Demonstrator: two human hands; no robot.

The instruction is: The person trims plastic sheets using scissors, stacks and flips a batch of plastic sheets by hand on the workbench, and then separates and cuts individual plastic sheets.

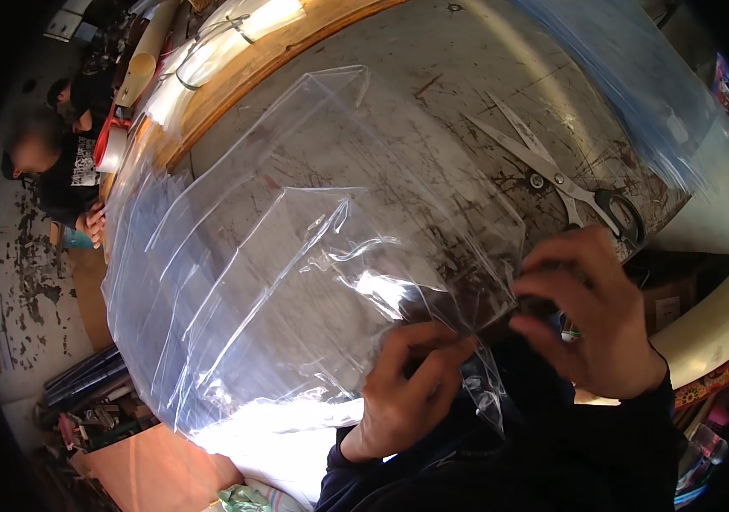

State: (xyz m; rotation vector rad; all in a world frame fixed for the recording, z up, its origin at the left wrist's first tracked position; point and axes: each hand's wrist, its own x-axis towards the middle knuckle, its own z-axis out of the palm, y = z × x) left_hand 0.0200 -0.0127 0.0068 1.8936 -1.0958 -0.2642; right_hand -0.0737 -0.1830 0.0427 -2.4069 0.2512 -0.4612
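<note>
A large clear plastic sheet [283, 273] with folds and shiny creases lies across the worktable and hangs over its near edge. My left hand [411, 388] is closed on the sheet near that edge, thumb and fingers pinched together. Just right of it, my right hand [590, 316] is at the sheet's corner, its fingers curved and slightly blurred. A gap shows between its thumb and fingertips, and I see nothing gripped there. Beyond the right hand, metal scissors [559, 179] with dark handles lie spread on the table, blades pointing away.
The scratched grey tabletop [432, 85] has a wooden rim [287, 51]. Bluish plastic sheeting [629, 77] lies at the far right, and a tied clear bundle [219, 60] at the far left. Another person [49, 171] is at the left edge. A roll [714, 320] lies lower right.
</note>
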